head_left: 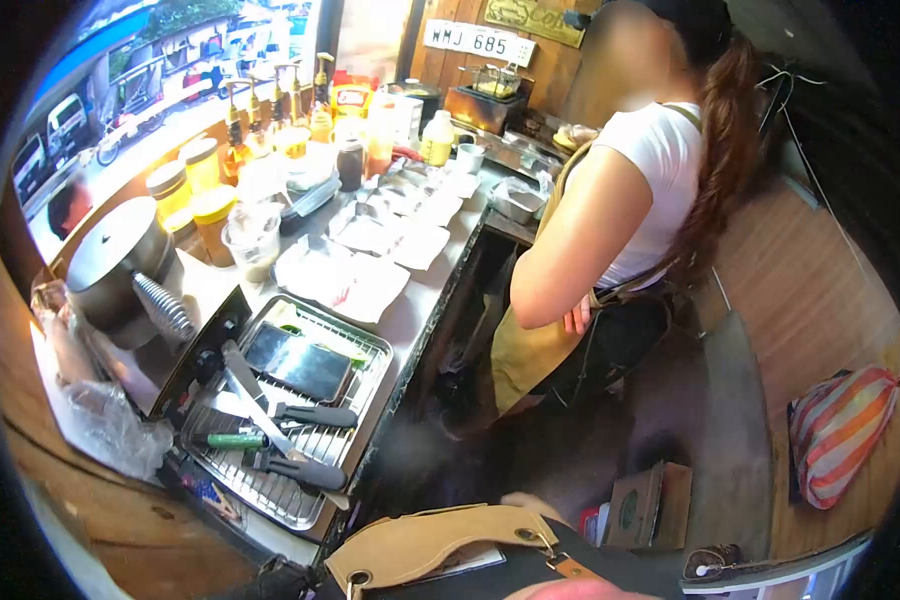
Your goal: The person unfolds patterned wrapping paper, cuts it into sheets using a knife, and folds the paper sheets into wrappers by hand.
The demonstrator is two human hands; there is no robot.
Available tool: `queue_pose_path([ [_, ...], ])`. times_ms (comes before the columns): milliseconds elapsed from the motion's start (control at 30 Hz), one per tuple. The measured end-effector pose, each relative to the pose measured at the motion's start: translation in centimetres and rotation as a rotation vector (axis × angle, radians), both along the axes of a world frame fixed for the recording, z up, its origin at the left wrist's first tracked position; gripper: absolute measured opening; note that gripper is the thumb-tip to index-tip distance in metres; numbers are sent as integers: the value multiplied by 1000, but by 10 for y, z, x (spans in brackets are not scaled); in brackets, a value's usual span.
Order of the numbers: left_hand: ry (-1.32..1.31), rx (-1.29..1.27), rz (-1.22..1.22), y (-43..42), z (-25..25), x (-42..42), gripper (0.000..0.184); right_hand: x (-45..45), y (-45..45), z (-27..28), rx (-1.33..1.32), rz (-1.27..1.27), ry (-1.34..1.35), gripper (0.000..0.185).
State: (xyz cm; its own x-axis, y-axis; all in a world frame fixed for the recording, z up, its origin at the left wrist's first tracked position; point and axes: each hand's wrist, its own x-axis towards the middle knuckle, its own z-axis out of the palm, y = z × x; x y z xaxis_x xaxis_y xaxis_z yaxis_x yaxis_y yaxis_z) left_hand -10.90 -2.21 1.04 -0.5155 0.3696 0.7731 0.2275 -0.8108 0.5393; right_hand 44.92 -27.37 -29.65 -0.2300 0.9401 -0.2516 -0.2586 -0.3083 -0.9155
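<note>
My tan and black apron (440, 540) fills the lower middle of the view. A blurred pink patch at the bottom edge, possibly my right hand (580, 591), shows no clear fingers. More skin appears just beyond the apron's top edge; which hand or arm it belongs to I cannot tell. My left hand does not show. Closest on the counter is a metal tray with a wire rack (378, 350). On it lie a dark flat rectangular object (298, 358), black-handled knives or spatulas (315, 414) and a green pen-like item (235, 440).
A co-worker (620, 230) stands along the counter, arms folded in. Paper-lined food trays (340, 280), a lidded pot (115, 265), yellow-lidded jars (213, 212) and pump bottles (322, 110) line the counter. A striped bag (845, 435) hangs at right; a box (645, 505) stands low.
</note>
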Motion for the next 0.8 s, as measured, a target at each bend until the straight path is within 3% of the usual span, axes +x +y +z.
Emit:
queue_pose_path([
  [33,4,-83,53,13,-9,4,9,-4,-12,1,-82,-56,-7,26],
  [100,22,-226,134,33,-24,8,9,2,-12,6,-549,-413,136,26],
  [167,37,-308,188,48,-36,11,10,17,-2,23,-653,-565,172,26],
  [467,63,-479,274,80,-64,2,10,45,9,74,-681,-661,99,25],
  [800,77,-496,294,88,-63,-2,11,58,12,91,-680,-684,50,25],
])
